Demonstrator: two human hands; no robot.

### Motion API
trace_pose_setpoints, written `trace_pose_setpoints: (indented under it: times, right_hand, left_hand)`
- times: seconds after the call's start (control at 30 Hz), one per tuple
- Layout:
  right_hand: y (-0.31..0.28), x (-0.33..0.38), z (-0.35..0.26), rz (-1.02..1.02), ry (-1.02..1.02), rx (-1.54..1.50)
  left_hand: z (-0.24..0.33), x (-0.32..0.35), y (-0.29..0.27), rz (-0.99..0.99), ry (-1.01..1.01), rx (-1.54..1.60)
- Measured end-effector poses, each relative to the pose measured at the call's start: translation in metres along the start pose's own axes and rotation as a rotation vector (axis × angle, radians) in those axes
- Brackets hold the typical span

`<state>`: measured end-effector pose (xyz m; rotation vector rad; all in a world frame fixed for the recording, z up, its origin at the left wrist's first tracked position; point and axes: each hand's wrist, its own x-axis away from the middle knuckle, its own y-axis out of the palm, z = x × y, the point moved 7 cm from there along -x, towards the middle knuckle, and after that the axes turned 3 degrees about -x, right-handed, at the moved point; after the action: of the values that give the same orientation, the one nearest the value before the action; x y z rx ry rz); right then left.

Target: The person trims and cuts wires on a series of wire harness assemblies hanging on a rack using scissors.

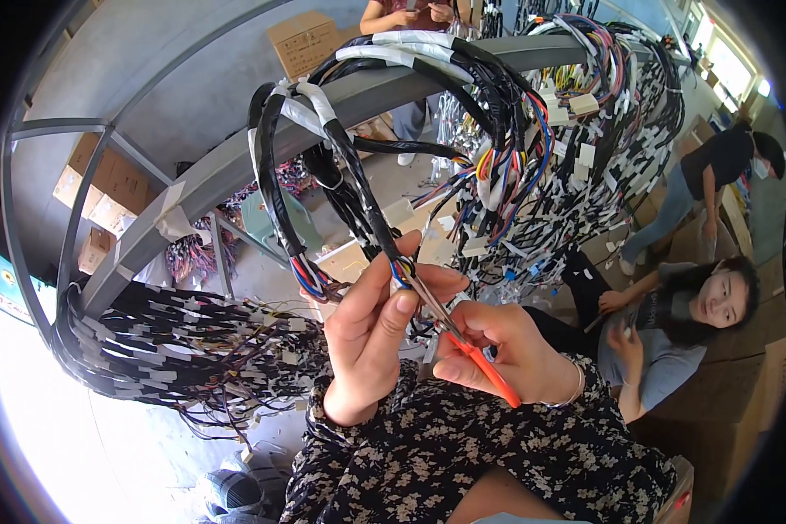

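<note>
My left hand (367, 330) is closed, its thumb and fingers pinching the end of a black-wrapped wire harness (368, 199), where coloured wires come out of the sleeve. In my right hand (517, 349) is a pair of scissors (489, 374) with an orange handle. Their metal blades point up and left and reach the wires at my left fingertips. Whether the blades are parted is hard to make out. The harness hangs over a grey metal rail (367, 98), with white tape around parts of it. Another black harness branch (275, 205) hangs just left of it.
Bundled harnesses (201, 349) hang from the rail at left, and a dense mass of them (576, 166) at right. Cardboard boxes (105, 183) stand behind. A seated person (672, 332) is close at my right; another person (716, 166) bends farther back, and a third stands beyond the rail.
</note>
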<state>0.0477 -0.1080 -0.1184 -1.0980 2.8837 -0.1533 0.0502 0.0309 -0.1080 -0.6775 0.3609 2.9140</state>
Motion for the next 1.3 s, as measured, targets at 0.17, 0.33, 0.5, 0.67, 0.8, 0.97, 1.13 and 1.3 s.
trace_pose_setpoints:
  times: [0.17,0.33,0.5,0.67,0.8,0.97,1.13,1.3]
  right_hand:
    - [-0.002,-0.001,0.001,0.103,-0.110,0.021]
    - [-0.002,-0.001,0.002,0.092,-0.097,0.035]
    - [0.000,-0.002,0.002,0.093,-0.117,-0.038]
    - [0.000,-0.004,0.005,0.110,-0.141,-0.057]
    - [-0.001,-0.004,0.004,0.074,-0.072,-0.072]
    - [-0.008,-0.009,-0.018,0.225,-0.336,-0.093]
    - [-0.006,-0.008,-0.015,0.118,-0.185,0.053]
    - [-0.005,-0.002,0.011,0.205,-0.081,-0.002]
  left_hand:
    - [0.000,0.000,0.001,-0.001,0.004,0.002]
    - [-0.001,0.000,0.001,0.001,-0.005,0.001]
    - [0.000,0.000,0.001,-0.003,-0.002,-0.004]
    - [0.000,0.000,0.003,0.003,0.001,0.001]
    - [0.000,-0.001,0.003,-0.007,0.016,-0.049]
    - [-0.003,0.003,0.002,0.079,0.001,-0.224]
    - [-0.006,0.004,-0.002,0.031,0.010,0.020]
    - [-0.002,-0.001,0.000,-0.021,0.003,-0.047]
